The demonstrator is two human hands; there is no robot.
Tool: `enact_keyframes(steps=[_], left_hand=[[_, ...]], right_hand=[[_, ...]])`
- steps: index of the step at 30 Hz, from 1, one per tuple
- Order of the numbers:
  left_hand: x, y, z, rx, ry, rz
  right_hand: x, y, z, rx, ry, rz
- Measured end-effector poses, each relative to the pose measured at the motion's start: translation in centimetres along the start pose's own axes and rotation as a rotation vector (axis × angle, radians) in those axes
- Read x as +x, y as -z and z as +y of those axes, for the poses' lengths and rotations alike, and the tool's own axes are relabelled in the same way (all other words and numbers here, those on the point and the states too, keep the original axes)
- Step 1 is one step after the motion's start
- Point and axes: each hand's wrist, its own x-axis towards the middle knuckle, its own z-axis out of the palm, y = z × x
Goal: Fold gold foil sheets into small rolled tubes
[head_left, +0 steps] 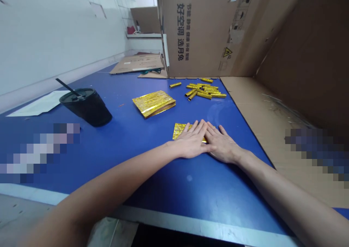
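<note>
A shiny gold foil sheet (pixel 179 130) lies flat on the blue table, mostly covered by my hands. My left hand (pixel 192 141) rests on it with fingers stretched out, its thumb reaching over toward the other hand. Beside it my right hand (pixel 222 145) also lies flat with fingers extended, the two sets of fingertips meeting near the sheet's far edge. Farther off to the left sits a stack of gold foil sheets (pixel 154 103). Beyond my hands is a loose pile of several small rolled gold tubes (pixel 203 90), with a single gold tube (pixel 175 85) apart from it.
A black tumbler with a straw (pixel 87 107) stands on the left, near a white paper (pixel 40 103). A big cardboard box (pixel 201 32) walls the back and right. Flat cardboard (pixel 139 63) lies at the far left. The table's pale front edge (pixel 191 219) runs below my arms.
</note>
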Motion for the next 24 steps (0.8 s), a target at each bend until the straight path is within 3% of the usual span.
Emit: enact_keyframes(steps=[6,13,16,18,20,24], left_hand=[[-3.9,0.2,-3.4,0.178,-0.001,-0.035],[-6.9,-0.3,-1.9,0.208,-0.008,-0.015],[-7.2,-0.3,-1.3,0.174,-0.02,-0.023],[-7.1,-0.2,-1.1,0.151,-0.024,-0.03],[-7.0,-0.2,-1.0,0.14,-0.023,-0.026],[-6.8,-0.5,-0.8,0.155,-0.049,-0.016]], right_hand=[[0.0,0.0,0.2,0.033,-0.029,0.019],[0.9,0.2,2.3,-0.01,-0.242,0.038],[1.0,0.5,2.5,-0.07,-0.386,0.166],[0.9,0.8,1.5,-0.096,-0.399,0.29],[0.5,1.0,-0.5,-0.026,-0.257,0.32],[-0.3,0.7,-4.7,0.217,0.278,0.08]])
